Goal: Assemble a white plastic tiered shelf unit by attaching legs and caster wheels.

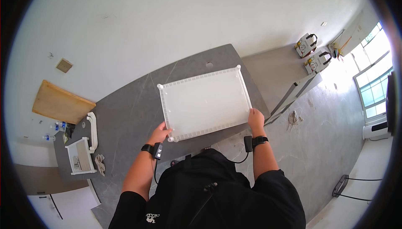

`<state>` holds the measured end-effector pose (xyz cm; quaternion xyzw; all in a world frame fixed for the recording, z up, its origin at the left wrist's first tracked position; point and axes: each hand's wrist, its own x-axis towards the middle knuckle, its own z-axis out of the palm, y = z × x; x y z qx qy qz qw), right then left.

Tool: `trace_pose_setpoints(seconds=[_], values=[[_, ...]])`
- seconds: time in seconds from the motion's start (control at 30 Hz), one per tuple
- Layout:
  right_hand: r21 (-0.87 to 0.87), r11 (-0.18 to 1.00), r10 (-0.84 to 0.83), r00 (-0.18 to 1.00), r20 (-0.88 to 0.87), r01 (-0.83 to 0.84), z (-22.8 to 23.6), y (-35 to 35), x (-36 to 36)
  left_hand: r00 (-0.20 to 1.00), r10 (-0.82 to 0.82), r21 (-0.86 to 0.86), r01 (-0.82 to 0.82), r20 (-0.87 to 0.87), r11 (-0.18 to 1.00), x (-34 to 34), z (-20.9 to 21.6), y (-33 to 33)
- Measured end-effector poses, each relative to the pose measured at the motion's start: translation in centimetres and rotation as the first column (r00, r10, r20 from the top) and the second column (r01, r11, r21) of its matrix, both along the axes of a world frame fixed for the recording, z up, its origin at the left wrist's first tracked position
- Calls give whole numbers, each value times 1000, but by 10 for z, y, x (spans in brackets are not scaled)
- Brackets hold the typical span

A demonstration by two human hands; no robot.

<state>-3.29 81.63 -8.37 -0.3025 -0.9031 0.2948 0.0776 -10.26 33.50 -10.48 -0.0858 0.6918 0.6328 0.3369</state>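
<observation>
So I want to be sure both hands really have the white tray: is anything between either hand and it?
Nothing visible. The left hand grips the tray at its near left corner, and the right hand holds its near right corner, both in direct contact.

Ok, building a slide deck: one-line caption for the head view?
Left hand and right hand grip a white plastic tray on a grey table.

Both forearms reach forward, left hand (160,133) and right hand (256,118) gripping (each wrist wears a black band).
</observation>
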Motion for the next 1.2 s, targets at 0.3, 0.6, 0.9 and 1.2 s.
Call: trace_pose_setpoints(seconds=[0.3,0.6,0.9,1.2], values=[[-112,994,-8,1000,-2,8,-74,53,-8,990,61,20,-64,125,998,12,-40,30],[-717,697,64,997,49,-9,-77,49,-9,939,262,-51,-257,221,965,47,3,22],[-637,767,96,995,-6,-78,-44,29,10,930,316,46,-330,190,943,72,11,17],[-645,763,48,999,11,-29,-40,28,16,946,297,34,-304,127,952,79,-9,17]])
